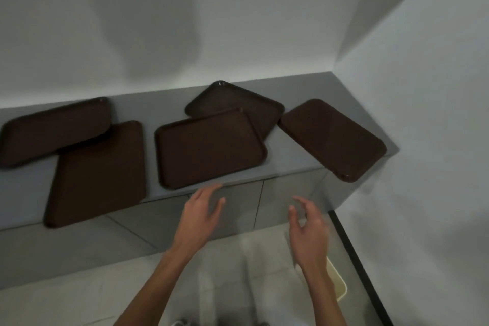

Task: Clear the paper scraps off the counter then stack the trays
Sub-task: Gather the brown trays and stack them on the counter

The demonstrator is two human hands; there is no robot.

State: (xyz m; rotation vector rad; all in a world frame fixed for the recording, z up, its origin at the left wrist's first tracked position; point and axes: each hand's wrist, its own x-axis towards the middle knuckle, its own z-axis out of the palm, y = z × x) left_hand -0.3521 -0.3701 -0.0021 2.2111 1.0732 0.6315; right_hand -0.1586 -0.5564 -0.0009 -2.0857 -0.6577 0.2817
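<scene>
Trays: five dark brown ones spread over the grey counter [285, 157]. No paper scraps are visible among them, so stacking appears to be the step in hand. Nearest, the left hand [203, 216] and right hand [308, 230] hover before the counter's front, fingers loosely spread, holding nothing. A pale container [337, 283] stands on the floor beneath the right wrist. Next, the front-left tray [100, 172] and the right tray [333, 137] overhang the counter's edge. The centre tray [211, 148] overlaps the rear tray [254, 106], and the far-left tray [53, 130] overlaps the front-left one. Risk: a nudge could tip either overhanging tray to the floor, and sliding the centre tray may drag the rear tray beneath it.
</scene>
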